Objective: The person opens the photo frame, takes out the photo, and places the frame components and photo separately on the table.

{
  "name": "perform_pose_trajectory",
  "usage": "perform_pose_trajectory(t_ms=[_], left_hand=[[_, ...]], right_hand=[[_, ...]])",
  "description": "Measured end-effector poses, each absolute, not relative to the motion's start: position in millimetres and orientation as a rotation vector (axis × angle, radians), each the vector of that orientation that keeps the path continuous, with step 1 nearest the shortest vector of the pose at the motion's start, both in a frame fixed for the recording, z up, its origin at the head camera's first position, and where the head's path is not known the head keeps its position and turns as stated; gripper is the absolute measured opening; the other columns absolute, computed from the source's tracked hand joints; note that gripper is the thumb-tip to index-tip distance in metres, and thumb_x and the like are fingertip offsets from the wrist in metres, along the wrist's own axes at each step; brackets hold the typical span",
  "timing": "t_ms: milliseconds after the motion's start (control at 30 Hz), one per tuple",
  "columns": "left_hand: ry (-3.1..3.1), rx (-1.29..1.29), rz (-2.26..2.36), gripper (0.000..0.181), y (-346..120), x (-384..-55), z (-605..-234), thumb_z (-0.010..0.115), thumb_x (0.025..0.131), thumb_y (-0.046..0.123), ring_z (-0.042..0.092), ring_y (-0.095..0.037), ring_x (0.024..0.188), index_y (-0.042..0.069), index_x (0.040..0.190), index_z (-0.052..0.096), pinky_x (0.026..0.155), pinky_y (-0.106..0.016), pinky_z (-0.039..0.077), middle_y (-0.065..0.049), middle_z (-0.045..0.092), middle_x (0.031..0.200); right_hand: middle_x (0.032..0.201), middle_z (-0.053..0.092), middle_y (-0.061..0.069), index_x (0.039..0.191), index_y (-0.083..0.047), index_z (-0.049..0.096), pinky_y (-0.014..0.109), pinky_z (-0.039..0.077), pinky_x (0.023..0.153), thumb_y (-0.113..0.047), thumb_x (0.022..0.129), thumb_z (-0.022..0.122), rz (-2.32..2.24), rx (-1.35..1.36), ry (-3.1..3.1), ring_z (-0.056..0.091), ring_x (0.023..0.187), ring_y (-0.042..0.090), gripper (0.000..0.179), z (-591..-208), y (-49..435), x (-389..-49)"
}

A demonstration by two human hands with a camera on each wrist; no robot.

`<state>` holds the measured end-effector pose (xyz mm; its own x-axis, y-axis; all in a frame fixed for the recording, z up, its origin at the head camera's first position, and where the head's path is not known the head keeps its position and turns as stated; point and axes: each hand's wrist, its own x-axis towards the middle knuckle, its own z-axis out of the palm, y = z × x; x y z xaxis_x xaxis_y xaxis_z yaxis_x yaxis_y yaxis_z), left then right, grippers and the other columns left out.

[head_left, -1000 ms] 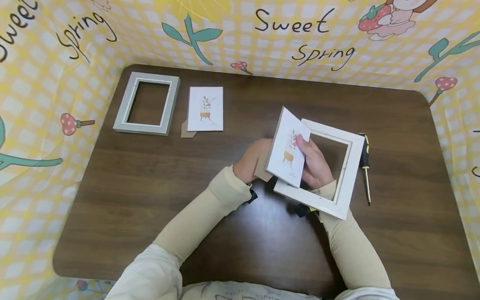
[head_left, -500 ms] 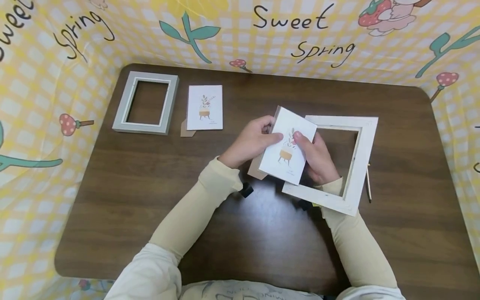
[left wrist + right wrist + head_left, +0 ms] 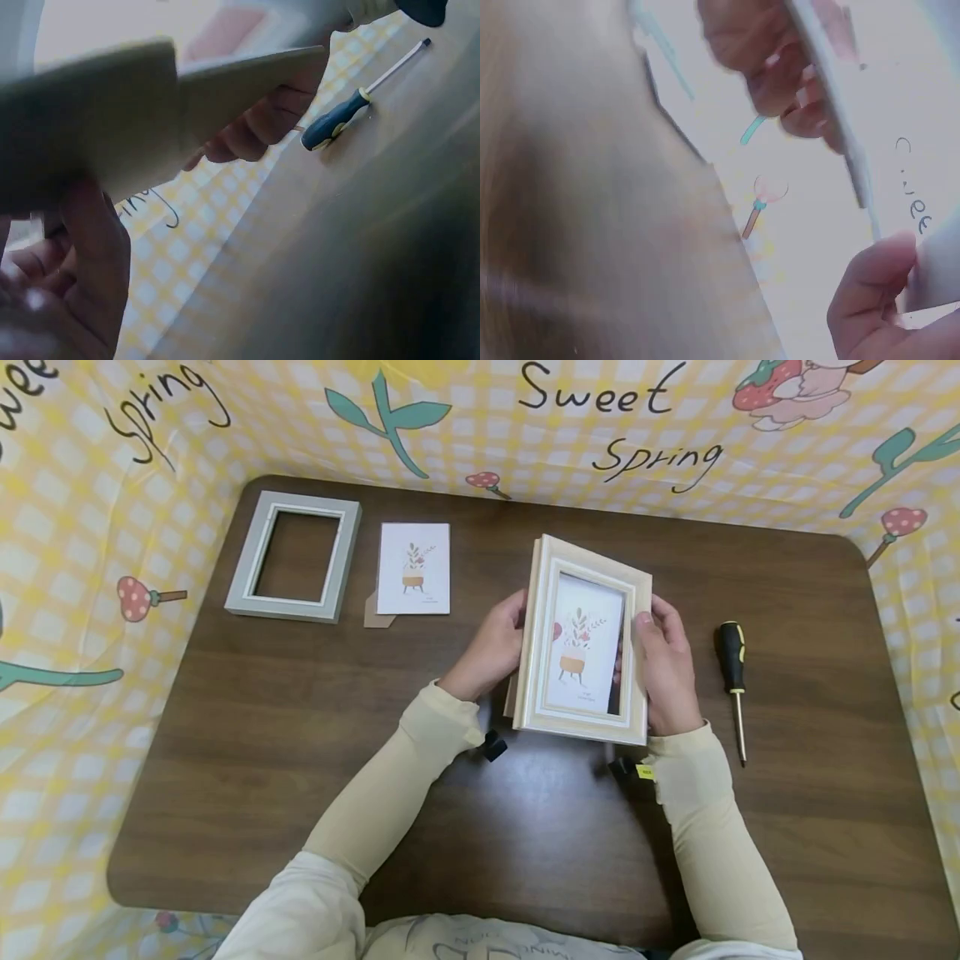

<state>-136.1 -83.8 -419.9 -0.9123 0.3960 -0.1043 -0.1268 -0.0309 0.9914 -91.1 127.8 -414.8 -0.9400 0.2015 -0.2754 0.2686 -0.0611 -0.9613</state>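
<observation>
A cream picture frame (image 3: 534, 635), its moulded front facing up, is held tilted above the table by my right hand (image 3: 669, 668), thumb on the right side. Through its opening shows a card with a potted-plant print (image 3: 600, 610). My left hand (image 3: 483, 652) grips that card from the left behind the frame, and its thumb tip shows at the opening's left edge. A strip of dark gap runs along the card's right side. Brown backing board (image 3: 511, 697) peeks out at the lower left. In the left wrist view, my left thumb (image 3: 94, 240) presses against the board.
A grey frame (image 3: 246, 560) lies at the back left of the brown table (image 3: 300, 760). Beside it a second plant-print card (image 3: 413, 597) lies over a brown stand flap (image 3: 378, 621). To the right rests a black and yellow screwdriver (image 3: 731, 660). Patterned cloth (image 3: 480, 435) borders the table.
My right hand has let go of the card and turned the frame front side up, bringing it left over the card. My left hand keeps hold of the card. The screwdriver is uncovered.
</observation>
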Motion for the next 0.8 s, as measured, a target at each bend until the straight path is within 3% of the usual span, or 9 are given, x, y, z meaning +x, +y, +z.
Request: perform_pose_trajectory(t_ms=[100,367,633,800], left_hand=[[1.791,0.228,2.033,0.048,-85,-136,-424,0.067,0.096,0.003,0.067,-0.026,0.100,-0.001,0.141,0.051,0.082,-0.037,0.057,-0.016,0.064,0.121],[1.525,0.088,2.178,0.044,-85,-133,-432,0.063,0.098,0.001,0.066,-0.023,0.092,-0.006,0.139,0.048,0.078,-0.034,0.058,-0.019,0.062,0.114],[1.349,0.238,2.300,0.023,-86,-127,-436,0.050,0.101,-0.009,0.063,-0.020,0.096,-0.012,0.124,0.050,0.078,-0.030,0.056,-0.015,0.060,0.112],[1.372,0.239,2.259,0.038,-81,-131,-437,0.053,0.100,-0.007,0.062,-0.021,0.101,-0.011,0.138,0.046,0.082,-0.031,0.055,-0.017,0.059,0.120]], right_hand=[[0.117,0.050,0.013,0.150,-0.025,0.045,0.028,0.051,0.057,-0.031,0.108,0.047,-2.286,0.510,2.033,0.053,0.074,0.021,0.042,-415,128,-89],[0.133,0.051,0.009,0.146,-0.020,0.052,0.034,0.047,0.088,-0.020,0.107,0.049,-2.490,0.510,1.997,0.054,0.109,0.022,0.039,-420,116,-89],[0.130,0.053,0.011,0.143,-0.015,0.054,0.030,0.050,0.086,-0.017,0.107,0.050,-2.625,0.525,1.872,0.057,0.107,0.021,0.036,-423,123,-91],[0.136,0.049,0.012,0.144,-0.016,0.050,0.029,0.053,0.087,-0.016,0.107,0.049,-2.635,0.461,1.792,0.057,0.111,0.023,0.037,-424,131,-93]])
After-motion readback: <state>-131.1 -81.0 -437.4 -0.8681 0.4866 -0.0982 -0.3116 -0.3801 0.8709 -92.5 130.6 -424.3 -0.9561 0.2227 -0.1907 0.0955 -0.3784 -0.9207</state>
